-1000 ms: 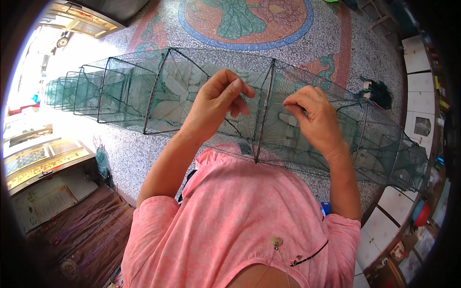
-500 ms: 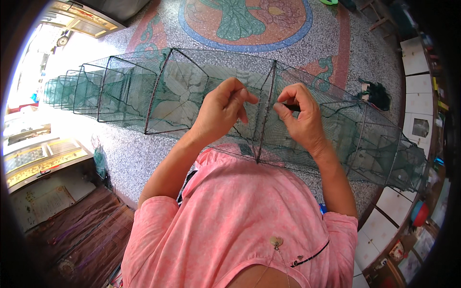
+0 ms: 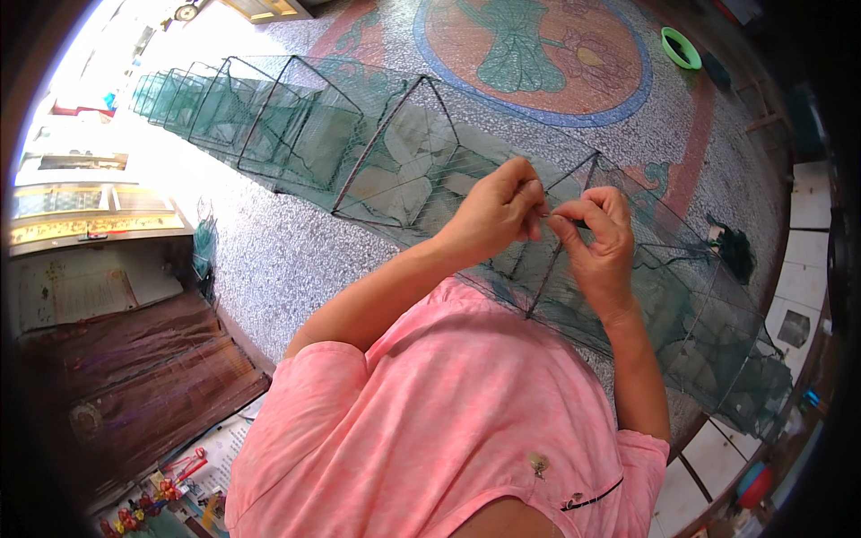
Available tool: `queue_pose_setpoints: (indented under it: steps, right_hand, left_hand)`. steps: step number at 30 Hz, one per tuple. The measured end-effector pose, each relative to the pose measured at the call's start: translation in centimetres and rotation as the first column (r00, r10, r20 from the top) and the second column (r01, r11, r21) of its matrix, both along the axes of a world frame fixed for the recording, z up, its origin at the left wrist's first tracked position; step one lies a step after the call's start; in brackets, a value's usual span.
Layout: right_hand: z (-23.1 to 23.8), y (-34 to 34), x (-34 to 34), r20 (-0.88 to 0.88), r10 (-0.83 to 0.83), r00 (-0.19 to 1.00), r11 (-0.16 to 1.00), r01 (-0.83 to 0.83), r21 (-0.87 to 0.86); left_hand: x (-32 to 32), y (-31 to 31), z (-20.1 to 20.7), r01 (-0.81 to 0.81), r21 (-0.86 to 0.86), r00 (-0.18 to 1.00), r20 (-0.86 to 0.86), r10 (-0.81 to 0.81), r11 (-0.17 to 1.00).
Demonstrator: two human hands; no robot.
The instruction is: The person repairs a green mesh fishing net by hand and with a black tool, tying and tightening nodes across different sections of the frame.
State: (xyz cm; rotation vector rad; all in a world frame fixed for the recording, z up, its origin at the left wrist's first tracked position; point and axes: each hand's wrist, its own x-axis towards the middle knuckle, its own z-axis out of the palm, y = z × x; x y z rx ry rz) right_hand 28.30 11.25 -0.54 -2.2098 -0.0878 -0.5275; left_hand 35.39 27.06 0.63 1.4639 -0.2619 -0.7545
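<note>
A long green mesh net trap with dark rectangular frames stretches across in front of me, from the far left to the near right. My left hand is closed in a pinch above the mesh, close to one dark frame; whatever lies between its fingertips is too small to make out. Just right of it, my right hand closes thumb and fingers around a small dark slender tool, its kind unclear. The tool's tip points toward the left fingertips, which almost meet the right ones.
A speckled floor with a coloured round flower pattern lies beneath. A green basin stands at the far right, and a dark green net bundle lies nearer. Brown wooden furniture is at the left; white cabinets line the right.
My hands have come together, from a gap across the frame to fingertips nearly touching. The whole view has turned, so the net trap now slants down more steeply to the right.
</note>
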Motion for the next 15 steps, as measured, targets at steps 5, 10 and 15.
queue_pose_setpoints:
  steps: [5, 10, 15]
  right_hand:
    - [1.0, 1.3, 0.4, 0.11, 0.05, 0.993, 0.997, -0.055, 0.046]
    - [5.7, 2.2, 1.1, 0.338, 0.213, 0.917, 0.922, -0.303, 0.24]
    - [12.2, -4.4, 0.1, 0.438, 0.143, 0.887, 0.797, -0.366, 0.481]
  left_hand:
    - [-0.3, -0.7, -0.4, -0.031, 0.008, 0.999, -0.016, 0.031, 0.999]
    - [-1.5, -1.1, -0.5, -0.061, -0.008, 0.941, 0.332, 0.06, 0.998]
    - [-2.2, -2.0, -2.5, -0.088, 0.084, 0.749, 0.663, 0.011, 0.993]
